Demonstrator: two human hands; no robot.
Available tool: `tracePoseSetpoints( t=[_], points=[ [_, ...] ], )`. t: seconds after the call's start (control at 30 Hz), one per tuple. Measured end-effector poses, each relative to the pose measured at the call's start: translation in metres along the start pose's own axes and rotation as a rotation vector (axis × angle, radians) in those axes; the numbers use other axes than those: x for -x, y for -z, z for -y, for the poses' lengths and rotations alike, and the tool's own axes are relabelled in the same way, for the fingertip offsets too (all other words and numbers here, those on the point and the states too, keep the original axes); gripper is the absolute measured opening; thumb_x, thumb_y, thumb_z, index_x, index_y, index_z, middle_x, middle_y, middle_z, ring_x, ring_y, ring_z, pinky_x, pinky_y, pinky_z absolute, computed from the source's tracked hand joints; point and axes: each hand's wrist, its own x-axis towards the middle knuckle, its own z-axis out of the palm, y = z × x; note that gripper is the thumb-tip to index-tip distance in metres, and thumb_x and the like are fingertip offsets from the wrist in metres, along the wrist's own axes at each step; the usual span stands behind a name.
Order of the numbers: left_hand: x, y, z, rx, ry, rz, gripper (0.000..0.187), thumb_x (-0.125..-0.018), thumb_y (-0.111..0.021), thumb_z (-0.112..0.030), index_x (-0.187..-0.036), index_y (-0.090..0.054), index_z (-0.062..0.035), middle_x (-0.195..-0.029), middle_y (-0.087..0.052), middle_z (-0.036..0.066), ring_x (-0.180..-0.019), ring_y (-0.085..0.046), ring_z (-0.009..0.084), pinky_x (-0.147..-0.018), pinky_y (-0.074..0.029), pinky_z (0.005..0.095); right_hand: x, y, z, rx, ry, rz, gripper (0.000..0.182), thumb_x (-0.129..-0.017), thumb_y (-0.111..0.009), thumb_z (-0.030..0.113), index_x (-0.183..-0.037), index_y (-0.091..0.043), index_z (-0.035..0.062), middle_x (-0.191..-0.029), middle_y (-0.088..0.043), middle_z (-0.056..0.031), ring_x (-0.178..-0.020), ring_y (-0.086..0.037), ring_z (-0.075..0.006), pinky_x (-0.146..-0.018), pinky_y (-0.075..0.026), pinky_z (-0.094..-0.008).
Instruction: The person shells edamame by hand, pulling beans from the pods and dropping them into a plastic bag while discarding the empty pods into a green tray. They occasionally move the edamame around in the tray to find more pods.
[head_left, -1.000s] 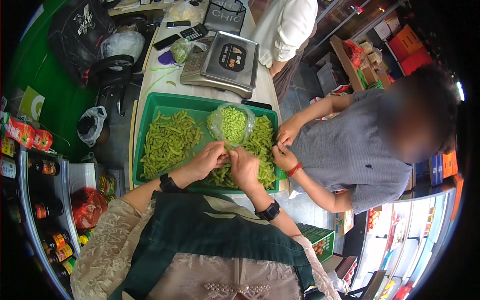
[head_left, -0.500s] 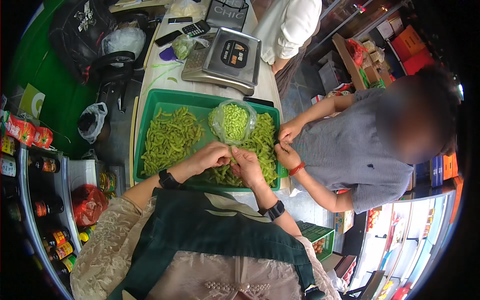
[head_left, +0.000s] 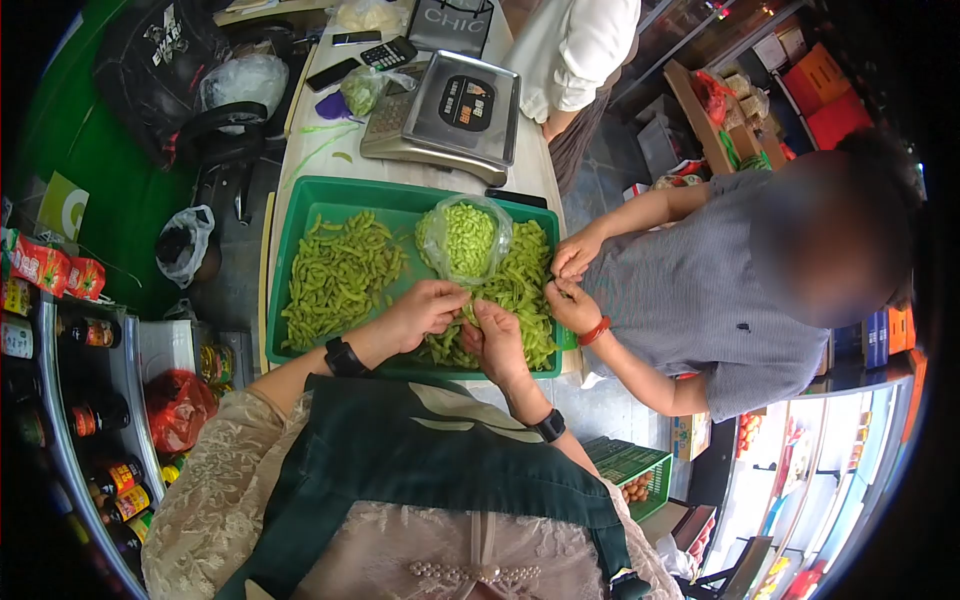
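My left hand [head_left: 428, 312], a watch on its wrist, is closed in a pinch over the green tray [head_left: 420, 195]. Whatever its fingertips hold is too small to make out. Close beside it, my right hand [head_left: 497, 342] has thumb and fingers pressed together on a green soybean pod [head_left: 468, 313]. Whole soybean pods [head_left: 340, 285] fill the tray's left side, and another heap of pods [head_left: 530, 290] lies on the right. Between the heaps, just beyond my hands, sits a clear plastic bag [head_left: 437, 240] of shelled green soybeans [head_left: 469, 238].
A weighing scale [head_left: 465, 110] stands behind the tray, near a calculator [head_left: 389, 53] and phones. At the right, a co-worker in a grey shirt [head_left: 680, 290] has both hands at the tray's edge. Another person's white sleeve [head_left: 590, 55] is at the back.
My hands have drawn slightly apart, the right one a little lower. The co-worker's hands have shifted slightly at the tray's edge.
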Motion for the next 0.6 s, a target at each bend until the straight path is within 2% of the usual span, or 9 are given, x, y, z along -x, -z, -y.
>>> tracePoseSetpoints(
  t=[0.07,0.13,0.2,0.23,0.3,0.37,0.4,0.47,0.6],
  points=[
    [-0.003,-0.002,0.003,0.086,-0.042,-0.049,0.01,-0.092,-0.053,-0.014,-0.093,-0.058,-0.0046,-0.074,-0.048,-0.003,-0.061,-0.041,0.0055,-0.052,-0.03,0.0199,0.0,0.012,-0.006,0.006,0.007,-0.003,0.019,-0.096,-0.049,0.023,-0.089,-0.054,0.0068,-0.064,-0.048,0.0016,-0.052,-0.04,-0.006,-0.046,-0.031,-0.019],
    [-0.007,0.003,0.006,0.172,-0.082,-0.099,0.011,-0.092,-0.051,-0.01,-0.098,-0.057,-0.0041,-0.08,-0.052,0.0,-0.068,-0.045,0.0076,-0.057,-0.033,0.0205,0.002,0.027,-0.011,0.225,-0.013,-0.221,0.015,-0.096,-0.048,0.019,-0.088,-0.052,0.0066,-0.066,-0.049,0.0011,-0.053,-0.04,-0.0059,-0.047,-0.032,-0.0191],
    [-0.012,0.017,0.011,0.235,-0.196,0.015,0.02,-0.091,-0.048,-0.004,-0.109,-0.053,-0.0016,-0.099,-0.055,0.009,-0.09,-0.052,0.015,-0.073,-0.041,0.0244,0.006,0.047,-0.011,0.247,-0.028,-0.19,0.014,-0.096,-0.047,0.016,-0.088,-0.052,0.0064,-0.066,-0.049,0.001,-0.054,-0.041,-0.0058,-0.047,-0.032,-0.0191],
    [-0.013,0.016,0.011,0.236,-0.192,0.017,0.02,-0.091,-0.048,-0.004,-0.109,-0.053,-0.0016,-0.099,-0.055,0.009,-0.09,-0.052,0.015,-0.073,-0.041,0.0244,0.008,0.057,-0.011,0.271,-0.041,-0.158,0.013,-0.095,-0.046,0.014,-0.087,-0.052,0.0062,-0.066,-0.05,0.0009,-0.054,-0.042,-0.0058,-0.048,-0.033,-0.019],
    [-0.014,0.013,0.009,0.257,-0.249,0.039,0.029,-0.089,-0.046,0.003,-0.118,-0.046,0.0011,-0.114,-0.053,0.016,-0.11,-0.052,0.0241,-0.093,-0.043,0.0319,0.01,0.069,-0.011,0.296,-0.047,-0.186,0.011,-0.093,-0.045,0.009,-0.086,-0.052,0.005,-0.065,-0.049,0.0009,-0.054,-0.044,-0.0064,-0.05,-0.038,-0.0199],
    [-0.011,0.008,0.004,0.274,-0.249,0.092,0.032,-0.088,-0.046,0.005,-0.12,-0.043,0.002,-0.12,-0.05,0.018,-0.116,-0.049,0.0266,-0.1,-0.039,0.0356,0.014,0.075,-0.007,0.643,0.007,-0.283,0.01,-0.091,-0.046,0.005,-0.09,-0.055,0.0012,-0.065,-0.05,0.0002,-0.055,-0.047,-0.0074,-0.052,-0.042,-0.0218],
    [-0.009,0.005,0.001,0.291,-0.249,0.144,0.035,-0.088,-0.046,0.007,-0.122,-0.039,0.0029,-0.126,-0.047,0.02,-0.122,-0.045,0.0291,-0.107,-0.036,0.0392,0.013,0.083,-0.009,0.643,0.007,-0.283,0.01,-0.091,-0.046,0.005,-0.09,-0.055,0.0012,-0.065,-0.05,0.0002,-0.055,-0.047,-0.0074,-0.052,-0.042,-0.0218],
    [-0.004,0.0,-0.002,0.318,-0.243,0.149,0.035,-0.088,-0.046,0.007,-0.122,-0.039,0.0014,-0.128,-0.045,0.02,-0.125,-0.043,0.0301,-0.106,-0.036,0.0386,0.008,0.099,-0.015,1.296,0.416,-0.445,0.014,-0.089,-0.049,0.004,-0.099,-0.057,-0.0006,-0.065,-0.054,-0.0003,-0.05,-0.046,-0.0077,-0.046,-0.036,-0.0221],
    [-0.001,-0.006,-0.004,0.226,-0.287,0.181,0.038,-0.091,-0.044,0.005,-0.125,-0.032,-0.0042,-0.13,-0.042,0.021,-0.123,-0.045,0.0313,-0.099,-0.044,0.0351,0.019,0.037,0.024,0.923,0.274,-0.354,0.015,-0.09,-0.05,0.005,-0.101,-0.058,0.0001,-0.069,-0.059,-0.0078,-0.058,-0.059,-0.0169,-0.054,-0.046,-0.0293]
  ],
)
